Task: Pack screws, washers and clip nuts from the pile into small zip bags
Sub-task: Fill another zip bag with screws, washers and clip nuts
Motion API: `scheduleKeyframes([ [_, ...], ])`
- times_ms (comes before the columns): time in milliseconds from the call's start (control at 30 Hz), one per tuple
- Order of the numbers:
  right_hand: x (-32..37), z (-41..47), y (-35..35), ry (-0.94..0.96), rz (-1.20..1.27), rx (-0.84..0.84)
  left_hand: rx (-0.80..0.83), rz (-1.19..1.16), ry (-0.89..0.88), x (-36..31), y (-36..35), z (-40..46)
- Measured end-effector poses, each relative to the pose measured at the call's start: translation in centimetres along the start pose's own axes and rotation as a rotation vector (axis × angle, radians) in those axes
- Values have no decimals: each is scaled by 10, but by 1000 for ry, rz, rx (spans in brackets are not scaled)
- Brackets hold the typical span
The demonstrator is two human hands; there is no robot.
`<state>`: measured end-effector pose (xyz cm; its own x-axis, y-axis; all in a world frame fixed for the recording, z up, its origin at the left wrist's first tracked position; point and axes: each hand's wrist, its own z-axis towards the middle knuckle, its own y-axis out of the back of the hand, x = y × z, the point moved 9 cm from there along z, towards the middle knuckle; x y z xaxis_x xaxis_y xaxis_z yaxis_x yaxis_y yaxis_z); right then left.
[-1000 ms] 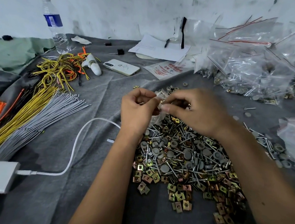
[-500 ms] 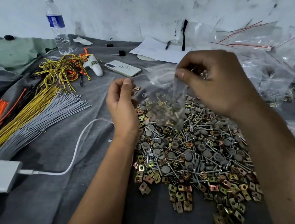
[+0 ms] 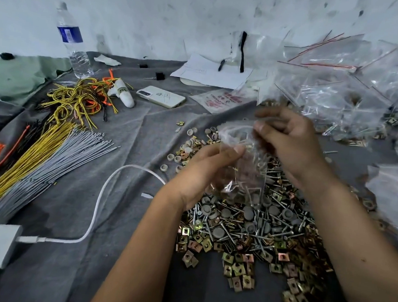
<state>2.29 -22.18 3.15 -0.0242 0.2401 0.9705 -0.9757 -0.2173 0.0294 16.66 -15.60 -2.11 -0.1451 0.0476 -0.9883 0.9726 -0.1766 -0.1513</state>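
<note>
Wire bundles (image 3: 33,161): grey, yellow and orange lengths lying at 9 o'clock, well apart from the work, likely stock for another job.
Left hand (image 3: 205,172): at centre, thumb and fingers pinching the near side of the zip bag (image 3: 242,163) so it hangs over the pile; half a second ago this hand was raised with its fingers up and no hold on the bag.
Zip bag: clear, held between both hands just above the heap, mouth upward at 12 o'clock, judged held so to spread the opening for filling. It hung higher and further back before.
Pile (image 3: 253,229): screws, grey washers and brassy clip nuts heaped from centre to 5 o'clock, directly under the bag so pieces are close to reach.
Right hand (image 3: 291,143): at 2 o'clock, fingertips pinching the bag's upper edge; it has dropped from its earlier height.
Filled bags (image 3: 345,91): clear packets stacked at 1 o'clock, set aside as done.
</note>
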Motion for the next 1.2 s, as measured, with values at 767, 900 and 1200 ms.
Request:
scheduleKeyframes([
  [767, -23, -15, -26, -1, -145, 198, -357, 40, -246, -23, 44, 1],
  [900, -15, -14, -20, 67, -261, 158, -311, 5, -262, -28, 41, -2],
  [1200, -16, -12, -14, 29, -128, 217, -324, -31, -220, -24, 39, -2],
])
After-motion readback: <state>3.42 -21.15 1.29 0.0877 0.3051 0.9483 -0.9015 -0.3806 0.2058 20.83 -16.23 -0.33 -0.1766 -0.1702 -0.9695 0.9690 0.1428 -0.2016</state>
